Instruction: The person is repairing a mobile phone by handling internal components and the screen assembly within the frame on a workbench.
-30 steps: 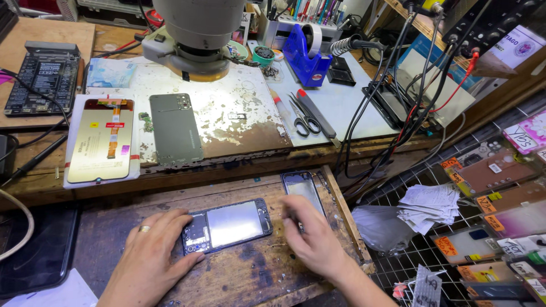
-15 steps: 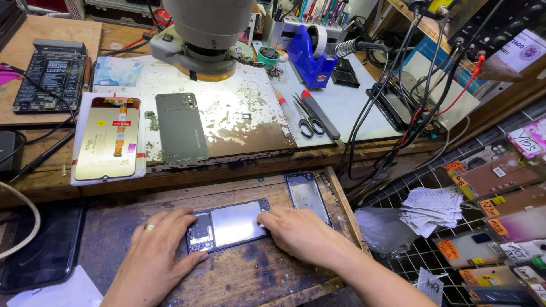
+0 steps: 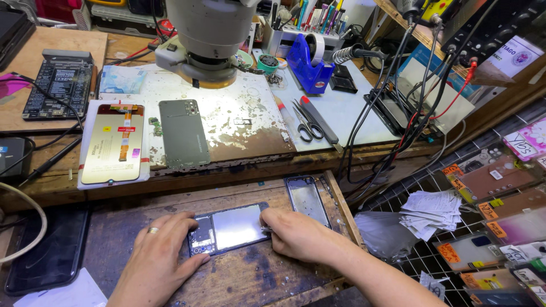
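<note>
Head-cam view down at a repair bench. Both hands rest on an opened phone lying flat on a worn wooden pull-out surface. Left hand, w/ a ring on one finger, lies palm down at the phone's left end; its fingers are spread wide and flat, pressing on the exposed end, not gripping. Right hand sits at the phone's right end, fingers curled narrow against the edge; something thin shows at the fingertips but can't tell what, or whether it is pinched. Just beyond the right-hand fingers, touching nothing, lies an empty phone frame. Farther out from both hands, on the upper work surface: a grey-green back cover, and left of it a gold-coloured display panel w/ flex cable on white backing. Beyond those, a microscope head hangs over the mat. Out past the right hand: scissors, a red-handled tool beside them, and a blue tape dispenser. Far right of the right hand, a stack of paper slips on a wire rack.
</note>
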